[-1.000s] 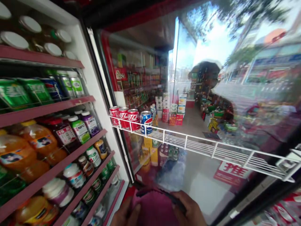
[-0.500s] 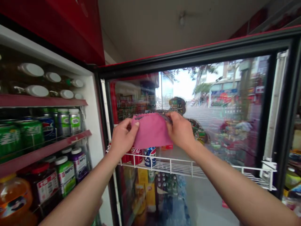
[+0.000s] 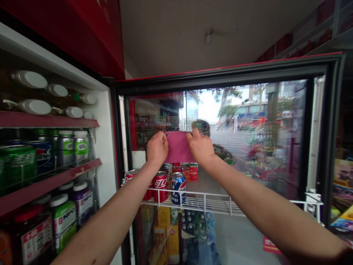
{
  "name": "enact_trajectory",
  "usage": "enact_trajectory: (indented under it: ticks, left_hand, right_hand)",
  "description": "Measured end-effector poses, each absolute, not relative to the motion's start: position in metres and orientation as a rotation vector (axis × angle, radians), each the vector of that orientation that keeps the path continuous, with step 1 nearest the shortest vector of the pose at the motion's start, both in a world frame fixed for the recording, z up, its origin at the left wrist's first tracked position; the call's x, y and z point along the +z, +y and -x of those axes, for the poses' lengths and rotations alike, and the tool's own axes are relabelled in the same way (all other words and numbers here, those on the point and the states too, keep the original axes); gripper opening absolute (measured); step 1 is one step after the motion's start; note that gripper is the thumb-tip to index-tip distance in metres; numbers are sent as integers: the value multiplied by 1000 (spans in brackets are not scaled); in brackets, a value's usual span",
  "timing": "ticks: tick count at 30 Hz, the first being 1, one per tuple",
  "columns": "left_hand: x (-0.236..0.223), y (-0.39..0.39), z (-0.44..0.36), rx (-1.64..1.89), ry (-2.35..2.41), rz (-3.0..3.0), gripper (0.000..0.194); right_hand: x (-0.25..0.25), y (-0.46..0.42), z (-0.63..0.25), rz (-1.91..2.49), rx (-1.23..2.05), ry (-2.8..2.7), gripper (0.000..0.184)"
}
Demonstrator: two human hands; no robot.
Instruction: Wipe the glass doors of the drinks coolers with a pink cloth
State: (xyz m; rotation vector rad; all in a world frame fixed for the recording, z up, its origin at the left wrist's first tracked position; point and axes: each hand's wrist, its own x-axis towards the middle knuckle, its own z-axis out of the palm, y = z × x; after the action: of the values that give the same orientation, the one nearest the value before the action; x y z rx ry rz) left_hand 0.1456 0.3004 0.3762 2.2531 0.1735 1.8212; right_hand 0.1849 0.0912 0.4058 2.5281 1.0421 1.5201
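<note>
Both my hands hold up a pink cloth [image 3: 178,147] by its upper corners, in front of the glass pane of an open cooler door [image 3: 248,162]. My left hand [image 3: 157,149] pinches the cloth's left side, and my right hand [image 3: 200,147] grips its right side. I cannot tell whether the cloth touches the glass. Just below it, red Coca-Cola cans [image 3: 160,186] and a blue Pepsi can [image 3: 178,187] stand on the door's white wire rack [image 3: 204,204].
To the left, the cooler's red shelves [image 3: 41,123] hold bottles, green cans and NFC juice bottles [image 3: 64,221]. A black door frame [image 3: 220,75] surrounds the glass. Shop goods and a street show through or reflect in the pane.
The view has swung from a tilted, downward angle to a level one facing the door. My hands have risen, bringing the cloth up from the bottom of the view, and have drawn closer together.
</note>
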Motion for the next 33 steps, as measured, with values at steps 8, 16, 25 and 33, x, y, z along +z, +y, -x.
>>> enact_trajectory:
  ticks: [8,16,25,33]
  left_hand:
    - [334,279,-147,1911,-239,-2556,50]
    - [318,292,-160,1915,-295,-2797,78]
    - [368,339,-157,1965,-172,-2800,77]
    - [404,387,-139,1962,-180,-2777,79]
  right_hand:
    - [346,89,-196,-2307,1666,1267,51]
    - [328,96,-233,-2332,1675,1424,71]
    - [393,141,-220,-2253,1683,1369,74]
    - [424,195,-198,-2267,1713,1378,76]
